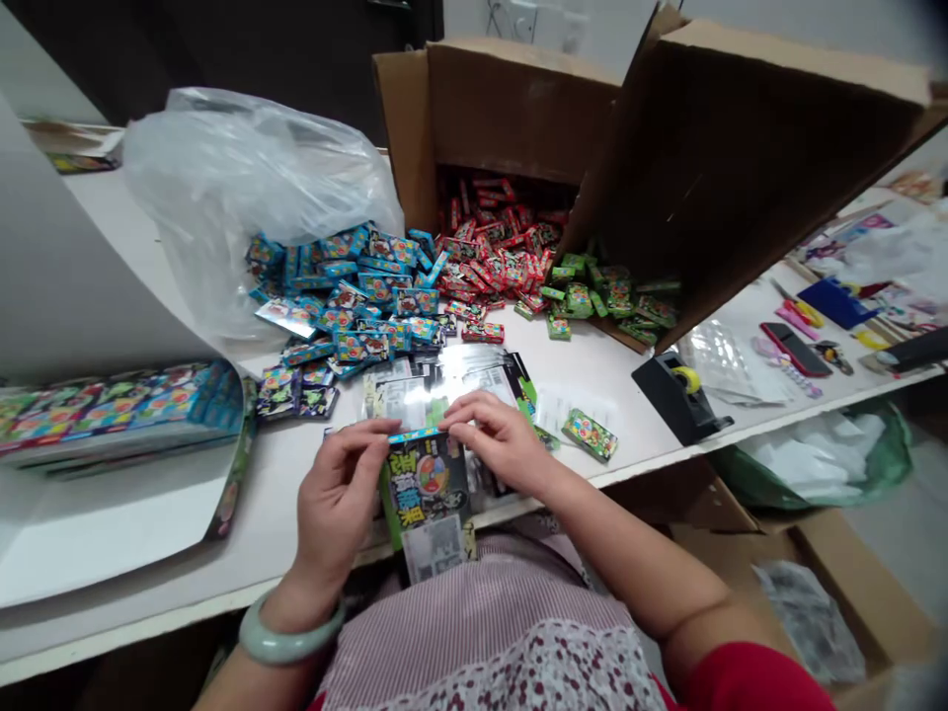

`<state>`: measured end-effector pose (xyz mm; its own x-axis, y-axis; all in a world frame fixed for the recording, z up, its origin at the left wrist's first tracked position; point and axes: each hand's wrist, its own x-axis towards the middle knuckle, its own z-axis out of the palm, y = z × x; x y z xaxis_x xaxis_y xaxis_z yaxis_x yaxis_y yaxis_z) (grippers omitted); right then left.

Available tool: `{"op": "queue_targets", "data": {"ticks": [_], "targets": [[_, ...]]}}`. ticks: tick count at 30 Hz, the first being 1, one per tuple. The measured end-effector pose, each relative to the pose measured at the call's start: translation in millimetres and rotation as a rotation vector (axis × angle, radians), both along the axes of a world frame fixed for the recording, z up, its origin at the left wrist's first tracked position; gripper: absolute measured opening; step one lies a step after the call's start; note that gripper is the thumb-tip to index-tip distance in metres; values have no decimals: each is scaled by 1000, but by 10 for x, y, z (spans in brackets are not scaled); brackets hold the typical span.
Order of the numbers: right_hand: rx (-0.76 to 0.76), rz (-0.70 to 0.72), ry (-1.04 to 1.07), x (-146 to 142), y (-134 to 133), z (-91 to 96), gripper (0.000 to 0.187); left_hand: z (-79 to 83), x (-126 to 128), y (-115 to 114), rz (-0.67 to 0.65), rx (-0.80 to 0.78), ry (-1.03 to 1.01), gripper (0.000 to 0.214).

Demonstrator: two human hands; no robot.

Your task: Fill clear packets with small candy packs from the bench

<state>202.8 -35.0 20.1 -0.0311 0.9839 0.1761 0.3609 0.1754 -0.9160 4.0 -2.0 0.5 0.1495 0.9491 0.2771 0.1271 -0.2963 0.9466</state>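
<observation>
My left hand (pixel 342 499) and my right hand (pixel 498 439) pinch the top of a clear plastic packet with a green and black printed card (pixel 428 489) at the table's near edge. A small blue pack (pixel 415 434) sits at the packet's mouth between my fingertips. Under my right hand lies a stack of the same glossy packets (pixel 444 385). A lone green pack (pixel 590 434) lies just right of my right hand. Beyond the stack are piles of small blue packs (pixel 355 286), red packs (pixel 496 257) and green packs (pixel 607 296).
A tipped cardboard box (pixel 703 168) spills the red and green packs. A clear plastic bag (pixel 244 188) holds the blue ones. A black tape dispenser (pixel 677 395) stands at right. Filled packets (pixel 111 405) lie at left under a white sheet. Open boxes (pixel 829 583) sit on the floor.
</observation>
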Motion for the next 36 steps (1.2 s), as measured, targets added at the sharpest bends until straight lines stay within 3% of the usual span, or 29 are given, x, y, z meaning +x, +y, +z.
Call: {"op": "queue_targets", "data": {"ticks": [3,5,8,14,17,25,30,34,36], "targets": [[-97,-3,190,57,22,29,20,51,71,22,-10,-132,-118,24],[-84,22,175,82,14,59,18,92,74,20,-46,-146,-89,26],[-41,86,106,93,17,127,13,177,64,14,-118,-91,-46,13],[-251,107,167,18,160,222,16,313,86,65,-103,-227,-66,12],[-267,145,147,2,197,262,15,346,60,95,-128,-254,-40,11],[12,260,-100,66,2,263,8,333,-165,89,-380,-44,22,12],[140,159,-133,66,-101,94,6,300,-202,64,-384,-27,56,10],[173,127,-129,45,-106,-5,6,247,-164,40,-422,-62,75,11],[172,104,-127,-10,-115,-37,6,191,-125,26,-373,-108,69,14]]}}
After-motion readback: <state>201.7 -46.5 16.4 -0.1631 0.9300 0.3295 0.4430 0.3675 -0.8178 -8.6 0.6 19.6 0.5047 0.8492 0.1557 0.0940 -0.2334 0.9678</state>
